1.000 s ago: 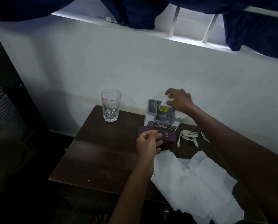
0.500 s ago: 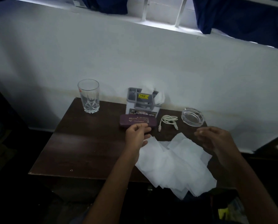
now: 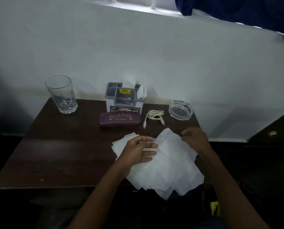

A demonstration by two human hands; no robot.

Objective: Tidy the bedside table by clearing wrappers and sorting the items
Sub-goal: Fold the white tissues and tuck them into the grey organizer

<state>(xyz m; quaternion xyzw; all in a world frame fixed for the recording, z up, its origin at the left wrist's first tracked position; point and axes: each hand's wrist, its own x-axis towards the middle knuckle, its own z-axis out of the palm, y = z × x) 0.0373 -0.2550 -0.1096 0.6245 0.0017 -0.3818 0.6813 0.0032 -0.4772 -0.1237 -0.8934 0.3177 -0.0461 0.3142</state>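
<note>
Currently at the wrapper-clearing step. Holds the left hand (image 3: 138, 151) over the near-left part of the white paper wrappers (image 3: 169, 167), fingers straight and spread, released, touching or just above the top sheet. Sets the right hand (image 3: 195, 140) at the far right edge of the same pile, fingers curled inward; cannot tell whether pinching a sheet's edge or clenched on nothing. Finds the wrappers heaped loosely in overlapping sheets on the near right part of the dark wooden surface (image 3: 63, 146), spilling past its front edge. Shows, along the back by the wall, a cut-glass tumbler (image 3: 61, 94) at the left, a grey-and-white compartment organizer (image 3: 124, 103) with white paper (image 3: 142, 92) stuffed in its right side, a purple spectacle case (image 3: 119, 119) lying just in front of the organizer, a coiled white charging cable (image 3: 154, 115) to the right of the case, and a glass ashtray (image 3: 181, 109) furthest right. Judging by that tidy row, probably done with most of the sorting, with the loose sheets as the main job left. Calls next for closing both hands on the pile from either side, squeezing the sheets into one bundle and lifting it clear. Needs care with thin, light paper: likely to slide apart or drop from the overhanging front edge, so better drawn inward first, before lifting.
</note>
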